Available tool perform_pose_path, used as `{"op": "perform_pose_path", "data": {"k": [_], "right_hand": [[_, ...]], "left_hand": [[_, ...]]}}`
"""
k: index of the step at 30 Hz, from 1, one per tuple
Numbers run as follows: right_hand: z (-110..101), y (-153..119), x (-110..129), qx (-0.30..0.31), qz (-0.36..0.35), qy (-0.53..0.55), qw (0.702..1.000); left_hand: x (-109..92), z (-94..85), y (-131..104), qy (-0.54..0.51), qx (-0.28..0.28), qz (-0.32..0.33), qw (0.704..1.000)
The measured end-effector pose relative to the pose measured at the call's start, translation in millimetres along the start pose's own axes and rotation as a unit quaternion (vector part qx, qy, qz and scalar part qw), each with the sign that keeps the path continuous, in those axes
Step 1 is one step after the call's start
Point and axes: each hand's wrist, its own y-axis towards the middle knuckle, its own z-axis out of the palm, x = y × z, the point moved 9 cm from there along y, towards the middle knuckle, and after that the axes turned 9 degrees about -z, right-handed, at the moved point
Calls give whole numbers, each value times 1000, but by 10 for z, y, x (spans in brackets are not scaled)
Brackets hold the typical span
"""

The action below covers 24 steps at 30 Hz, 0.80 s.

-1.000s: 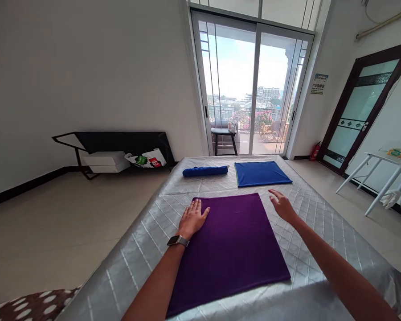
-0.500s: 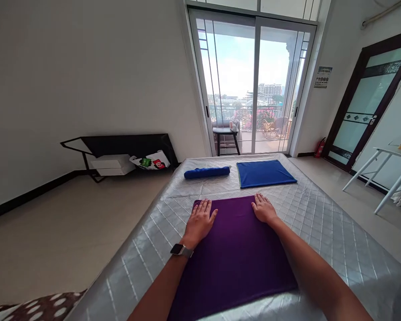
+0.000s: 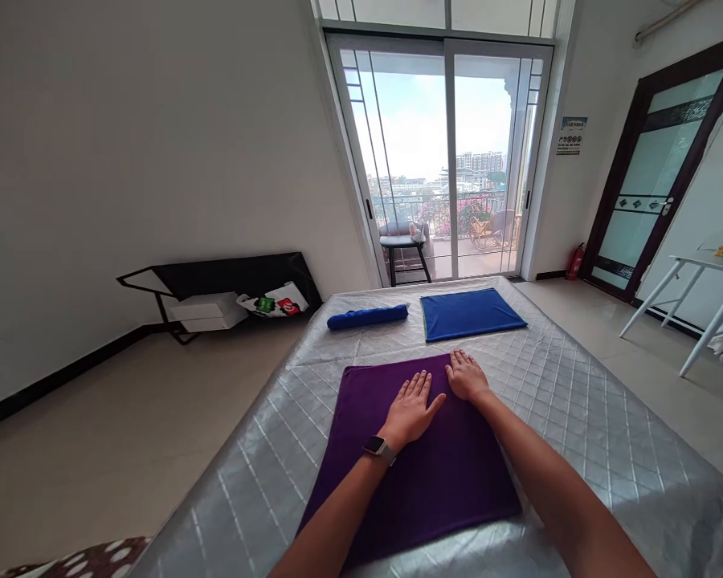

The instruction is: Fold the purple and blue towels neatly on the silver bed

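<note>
A purple cloth [image 3: 434, 474] lies spread flat on the silver quilted mattress [image 3: 265, 449] in front of me. My left hand [image 3: 410, 411], with a watch [image 3: 378, 448] on its wrist, rests palm down near the middle of the cloth's far half, fingers stretched out and thumb apart. At the far right corner of the cloth lies my right hand [image 3: 467, 375], also flat with its fingers extended. Neither hand grips anything. Beyond the cloth are a rolled blue cloth [image 3: 367, 318] and, to its right, a flat blue cloth [image 3: 473, 314].
A black-framed rack [image 3: 234, 281] with white boxes [image 3: 208, 311] stands against the left wall. Past the mattress are a black stool [image 3: 405, 243] and a sliding glass door [image 3: 451, 160]. On the right are a white table [image 3: 708, 269] and a red extinguisher [image 3: 575, 262].
My left hand has slid right, from the cloth's far left corner towards its middle. My right hand stays at the far right corner. The view has shifted slightly.
</note>
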Motion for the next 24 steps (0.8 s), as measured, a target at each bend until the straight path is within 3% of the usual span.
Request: {"op": "perform_pose_path", "data": {"k": [5,8,10,16,24], "right_hand": [[23,-2,-21,12,5,2,1000],[0,-6,-12,17,7,-1,1000],[-42,-16,10,17,7,-4,1000],[-159,-195,147,-4,4,-24,1000],[-12,-581,219,23,30,-31,999]], "left_hand": [[1161,-92,-112,47,-14,-141,989],[1599,-160,-182,53,-26,-209,976],[1654,-178,-194,50,-23,-218,974],[1525,-217,-209,40,-10,-225,974],[1549,-247,-192,29,-54,-211,976]]}}
